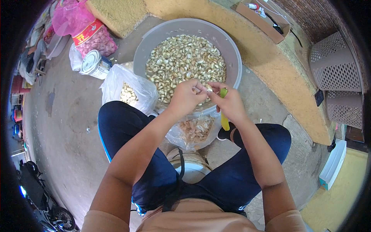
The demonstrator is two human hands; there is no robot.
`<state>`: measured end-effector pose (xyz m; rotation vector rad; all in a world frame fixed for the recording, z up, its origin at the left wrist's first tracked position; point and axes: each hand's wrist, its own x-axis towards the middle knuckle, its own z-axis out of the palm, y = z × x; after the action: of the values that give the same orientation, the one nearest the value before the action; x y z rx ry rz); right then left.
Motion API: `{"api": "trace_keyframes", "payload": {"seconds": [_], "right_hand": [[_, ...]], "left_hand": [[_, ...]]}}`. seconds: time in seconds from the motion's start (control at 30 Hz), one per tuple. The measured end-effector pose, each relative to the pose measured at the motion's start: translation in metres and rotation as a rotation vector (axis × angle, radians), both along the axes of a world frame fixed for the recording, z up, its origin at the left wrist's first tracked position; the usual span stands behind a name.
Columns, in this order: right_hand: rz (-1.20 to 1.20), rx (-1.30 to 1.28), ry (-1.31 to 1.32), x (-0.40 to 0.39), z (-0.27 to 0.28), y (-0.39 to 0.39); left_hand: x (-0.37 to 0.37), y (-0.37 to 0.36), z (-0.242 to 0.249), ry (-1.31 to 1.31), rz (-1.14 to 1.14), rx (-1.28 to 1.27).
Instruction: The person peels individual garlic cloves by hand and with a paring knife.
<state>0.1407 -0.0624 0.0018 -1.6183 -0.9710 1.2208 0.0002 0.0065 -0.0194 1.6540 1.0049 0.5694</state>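
A wide grey tub (235, 50) holds many unpeeled garlic cloves (185, 62). Over its near edge, my left hand (188, 94) pinches a small garlic clove (209, 88) from the left. My right hand (228, 101) touches the same clove with its fingertips and also holds a yellow-green knife (224, 120), its handle pointing down. Both hands have their fingers closed. Below them sits a clear bag of brown peelings (196, 130). To the left of the tub, a white plastic bag (143, 86) contains pale peeled cloves (128, 94).
Left of the bags stand a white bucket (96, 65) and a pink mesh sack (98, 40). A cardboard box (266, 24) rests on the yellow ledge (266, 83). Grey perforated crates (334, 62) are at the right; a motorcycle (38, 193) is at the lower left.
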Motion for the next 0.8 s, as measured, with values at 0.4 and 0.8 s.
{"api": "trace_keyframes", "payload": {"seconds": [0.4, 0.8], "right_hand": [[0.078, 0.002, 0.126, 0.004, 0.007, 0.001], [0.077, -0.111, 0.532, 0.011, 0.012, 0.001]], "left_hand": [[-0.004, 0.010, 0.019, 0.082, 0.032, 0.028], [-0.002, 0.007, 0.009, -0.056, 0.031, 0.003]]}}
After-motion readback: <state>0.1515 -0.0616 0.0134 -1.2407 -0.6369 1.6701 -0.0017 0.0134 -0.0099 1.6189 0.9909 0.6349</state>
